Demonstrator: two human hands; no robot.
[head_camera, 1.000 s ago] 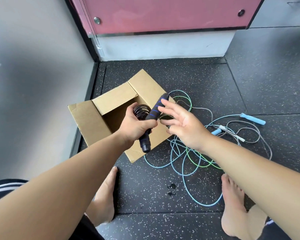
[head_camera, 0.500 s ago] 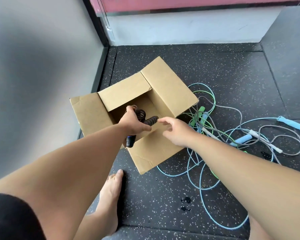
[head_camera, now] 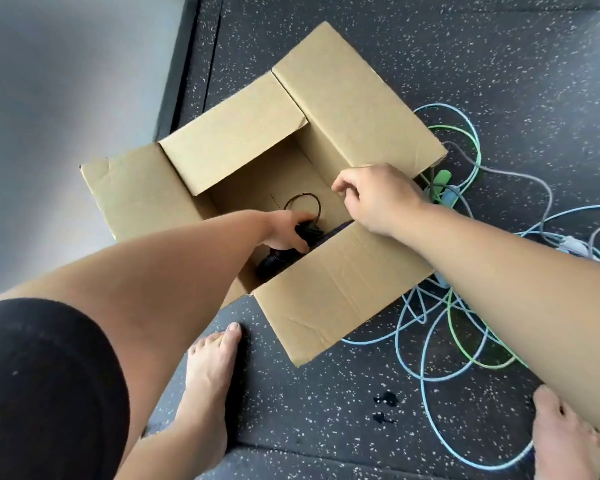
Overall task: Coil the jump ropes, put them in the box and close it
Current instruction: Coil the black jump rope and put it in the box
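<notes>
1. Left grip (head_camera: 284, 233) is curled round the coiled black jump rope (head_camera: 303, 204), low inside the box (head_camera: 336, 292). The handles are bunched under the palm, and one loop stands free at 12 o'clock of the knuckles
2. Right grip (head_camera: 378, 199) is at 2 o'clock of the left, over the box opening, fingers bent. Whether it pinches anything: cannot tell
3. Handling, judged: the cord is light, limp yet springy, so the coil will likely loosen on release. The handles are stiff and grippy, so hold there with the cord trapped against them
4. Tangle of loose ropes (head_camera: 447, 306) lies uncoiled on the floor (head_camera: 326, 410) at 3 to 4 o'clock of the box; flaps open

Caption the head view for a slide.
Left hand holds a coiled black rope inside the open box; coloured ropes lie tangled beside it.
</notes>
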